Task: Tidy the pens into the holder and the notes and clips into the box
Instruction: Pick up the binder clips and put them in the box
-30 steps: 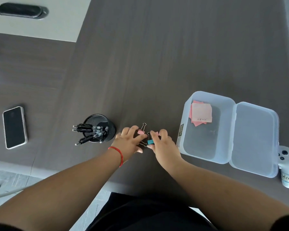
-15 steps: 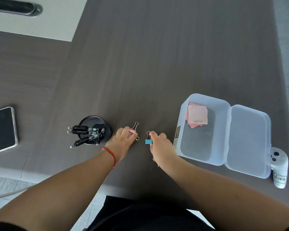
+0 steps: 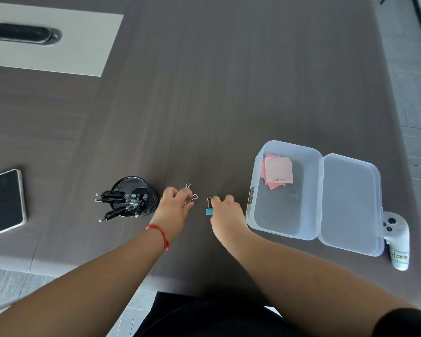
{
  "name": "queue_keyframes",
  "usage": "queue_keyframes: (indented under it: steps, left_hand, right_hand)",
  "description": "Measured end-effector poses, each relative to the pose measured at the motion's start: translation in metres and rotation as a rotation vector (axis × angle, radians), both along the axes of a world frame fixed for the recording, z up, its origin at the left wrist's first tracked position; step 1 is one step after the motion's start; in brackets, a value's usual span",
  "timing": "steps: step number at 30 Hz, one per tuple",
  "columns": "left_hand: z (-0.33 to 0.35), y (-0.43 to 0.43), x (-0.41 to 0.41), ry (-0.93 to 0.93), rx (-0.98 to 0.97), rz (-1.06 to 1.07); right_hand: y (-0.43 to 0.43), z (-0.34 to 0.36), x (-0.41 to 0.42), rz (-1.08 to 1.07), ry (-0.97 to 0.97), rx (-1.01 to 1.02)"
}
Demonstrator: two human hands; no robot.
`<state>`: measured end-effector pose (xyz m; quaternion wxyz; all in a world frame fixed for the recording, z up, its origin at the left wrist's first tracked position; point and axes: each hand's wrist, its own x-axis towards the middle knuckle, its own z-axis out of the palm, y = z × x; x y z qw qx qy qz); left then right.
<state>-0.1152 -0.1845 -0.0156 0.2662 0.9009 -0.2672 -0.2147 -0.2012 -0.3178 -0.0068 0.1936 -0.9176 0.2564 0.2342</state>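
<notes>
I have both hands low on the near part of the desk point(image 3: 229, 93), between the pen holder point(image 3: 141, 190) on the left and the open clear box point(image 3: 287, 229) on the right. My right hand point(image 3: 225, 211) pinches the wire handle of the blue clip point(image 3: 209, 211), so that the clip's body hangs or rests just left of my knuckles. My left hand point(image 3: 174, 206) is curled over a second clip point(image 3: 191, 195); only its silver wire loops show past the fingers, so I judge it gripped, though the body is hidden. The pens point(image 3: 122, 203) already stand in the holder and the pink notes point(image 3: 277, 172) lie in the far end of the box, so the clips look like the last loose things.

To do this step well, I'd keep the pinch on the wire firm — a clip swinging by one handle can twist free — and carry the right hand up and over the box's near-left wall rather than dragging against it. I'd let go low inside the bare near part of the box, clear of the notes. The left hand has the longer trip to the right — I'd follow once the right hand is out of the way. The lid point(image 3: 350, 203) lies flat to the right and needs no handling yet.
</notes>
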Motion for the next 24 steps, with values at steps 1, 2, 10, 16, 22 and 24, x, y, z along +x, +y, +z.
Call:
queue_keyframes:
  steps: [1, 2, 10, 16, 22, 24]
  left_hand:
    - [0.002, 0.001, -0.001, 0.018, -0.032, 0.022]
    - [0.004, 0.001, -0.002, 0.037, -0.056, 0.047]
    - [0.038, -0.015, -0.006, 0.159, -0.238, 0.218]
    - [0.107, -0.077, -0.015, 0.163, -0.414, -0.007]
    - [0.110, -0.164, -0.049, 0.267, -0.211, -0.428]
    - [0.082, -0.185, -0.058, 0.268, -0.002, -0.457]
  right_hand:
    - [-0.001, 0.000, -0.001, 0.022, 0.010, 0.004]
    - [-0.003, 0.001, -0.001, 0.041, 0.028, 0.008]
    - [-0.007, 0.018, -0.005, -0.068, 0.044, 0.128]
    - [-0.035, 0.067, -0.025, -0.279, -0.330, 0.196]
    - [-0.124, 0.061, -0.071, -0.521, -0.170, 0.066]
    - [-0.132, 0.055, -0.078, -0.472, -0.117, 0.058]
